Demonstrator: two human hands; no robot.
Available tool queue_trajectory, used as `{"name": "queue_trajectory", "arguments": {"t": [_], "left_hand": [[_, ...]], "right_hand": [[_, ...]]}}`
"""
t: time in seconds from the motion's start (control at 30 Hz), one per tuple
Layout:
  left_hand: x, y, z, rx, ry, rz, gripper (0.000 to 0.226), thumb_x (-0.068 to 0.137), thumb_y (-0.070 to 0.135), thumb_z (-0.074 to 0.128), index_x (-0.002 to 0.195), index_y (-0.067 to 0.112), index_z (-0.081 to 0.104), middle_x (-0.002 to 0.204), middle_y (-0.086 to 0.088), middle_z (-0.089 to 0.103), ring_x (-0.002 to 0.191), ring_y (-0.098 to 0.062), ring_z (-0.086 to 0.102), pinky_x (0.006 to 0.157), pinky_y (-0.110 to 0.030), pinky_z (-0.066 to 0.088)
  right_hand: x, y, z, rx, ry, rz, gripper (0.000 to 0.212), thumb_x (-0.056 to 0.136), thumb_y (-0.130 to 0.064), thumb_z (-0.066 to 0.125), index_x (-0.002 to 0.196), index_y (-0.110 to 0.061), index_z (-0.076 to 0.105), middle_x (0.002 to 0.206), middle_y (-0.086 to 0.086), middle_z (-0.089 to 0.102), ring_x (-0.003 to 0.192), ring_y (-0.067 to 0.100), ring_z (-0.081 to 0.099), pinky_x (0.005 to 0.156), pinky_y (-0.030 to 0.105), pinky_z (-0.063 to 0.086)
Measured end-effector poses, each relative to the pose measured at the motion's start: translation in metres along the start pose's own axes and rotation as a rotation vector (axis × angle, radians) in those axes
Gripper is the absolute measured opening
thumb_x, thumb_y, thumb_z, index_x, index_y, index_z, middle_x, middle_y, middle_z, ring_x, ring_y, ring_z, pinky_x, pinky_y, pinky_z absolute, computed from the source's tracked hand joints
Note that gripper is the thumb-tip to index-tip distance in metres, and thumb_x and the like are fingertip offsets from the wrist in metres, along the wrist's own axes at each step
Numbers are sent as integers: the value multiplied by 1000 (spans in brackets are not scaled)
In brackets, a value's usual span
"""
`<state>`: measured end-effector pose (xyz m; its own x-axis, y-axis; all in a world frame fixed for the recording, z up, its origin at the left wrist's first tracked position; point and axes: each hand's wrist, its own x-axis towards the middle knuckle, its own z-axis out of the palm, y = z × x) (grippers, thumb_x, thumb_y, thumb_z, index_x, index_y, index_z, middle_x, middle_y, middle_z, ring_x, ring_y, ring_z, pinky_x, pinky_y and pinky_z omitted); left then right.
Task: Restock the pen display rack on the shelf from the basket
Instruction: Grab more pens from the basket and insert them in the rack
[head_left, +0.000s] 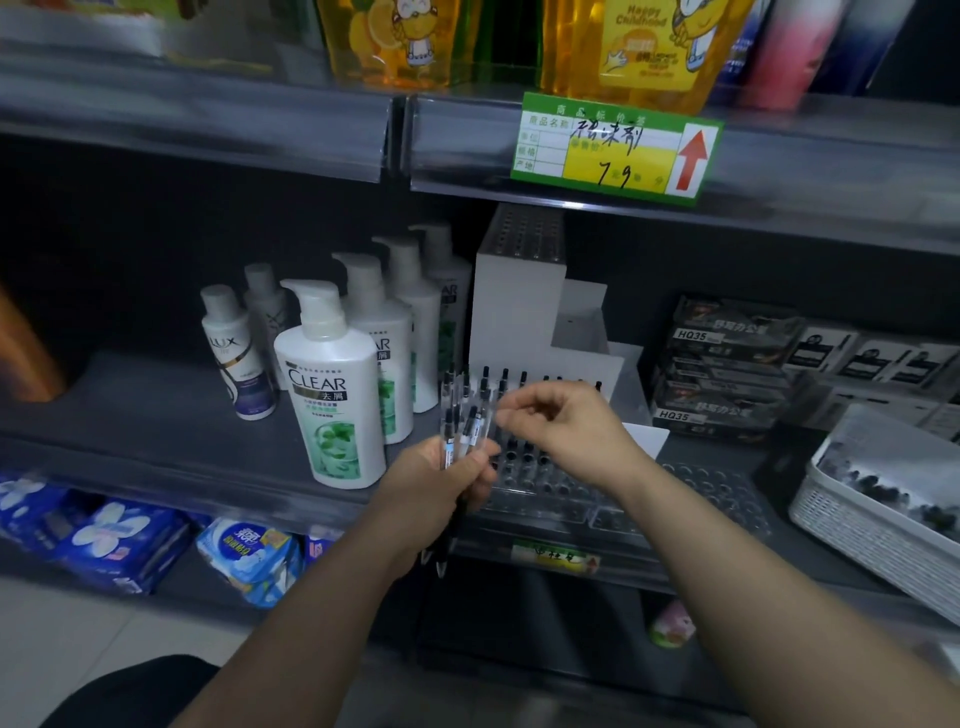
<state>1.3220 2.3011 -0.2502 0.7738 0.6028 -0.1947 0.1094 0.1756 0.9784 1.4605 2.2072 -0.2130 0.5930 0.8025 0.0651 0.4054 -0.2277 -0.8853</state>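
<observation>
My left hand (441, 486) grips a bundle of several clear pens with black caps (464, 415), held upright in front of the stepped white pen display rack (519, 306) on the middle shelf. My right hand (566, 426) hovers just right of the bundle, fingertips curled together near one pen's top; whether it pinches that pen is blurred. A few pens (519, 376) stand in the rack's row behind my hands, and its clear front tier (550, 491) has many holes. The white basket (883, 525) sits at the right on the shelf with dark pens inside.
White shampoo pump bottles (332, 395) stand just left of the rack. Dark pen boxes (727, 374) are stacked to its right. A green price tag (615, 148) hangs on the upper shelf edge. Blue packs (119, 540) fill the lower shelf.
</observation>
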Motion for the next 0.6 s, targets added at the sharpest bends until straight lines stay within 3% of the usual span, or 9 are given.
{"name": "queue_trajectory", "arguments": {"t": [0.1, 0.23, 0.37, 0.47, 0.6], "left_hand": [[-4, -1, 7, 92, -27, 5, 23, 95, 20, 59, 100, -1, 68, 74, -6, 65, 68, -21, 54, 66, -32, 47], [-4, -2, 8, 110, -27, -22, 21, 97, 21, 56, 95, 5, 69, 78, -13, 67, 68, -21, 54, 64, -32, 43], [5, -4, 1, 55, 94, -33, 18, 100, 21, 50, 106, 12, 65, 77, -4, 69, 65, -15, 58, 65, -30, 48], [4, -3, 0, 109, 175, -1, 20, 100, 23, 48, 97, 9, 62, 64, -1, 58, 53, -13, 48, 56, -29, 45], [4, 2, 2, 63, 201, -23, 17, 98, 22, 47, 84, 13, 42, 65, -3, 41, 49, -14, 33, 49, -26, 29]], "right_hand": [[-4, 2, -1, 59, -87, 19, 8, 83, -20, 73, 86, -13, 72, 78, 12, 64, 68, 22, 50, 63, 34, 46], [-7, 5, -9, 83, -68, 35, 13, 85, -17, 70, 79, -5, 69, 64, 11, 53, 56, 21, 39, 49, 26, 34], [-4, 6, -25, 120, 128, 51, 15, 89, -13, 65, 84, 1, 68, 66, 13, 66, 57, 20, 57, 62, 40, 52], [3, 11, -31, 25, 311, -19, 18, 89, -13, 66, 79, 3, 67, 73, 24, 67, 64, 28, 64, 72, 48, 57], [8, 13, -28, -192, 368, -105, 17, 88, -17, 66, 74, -9, 69, 69, 10, 69, 68, 26, 67, 69, 40, 57]]}}
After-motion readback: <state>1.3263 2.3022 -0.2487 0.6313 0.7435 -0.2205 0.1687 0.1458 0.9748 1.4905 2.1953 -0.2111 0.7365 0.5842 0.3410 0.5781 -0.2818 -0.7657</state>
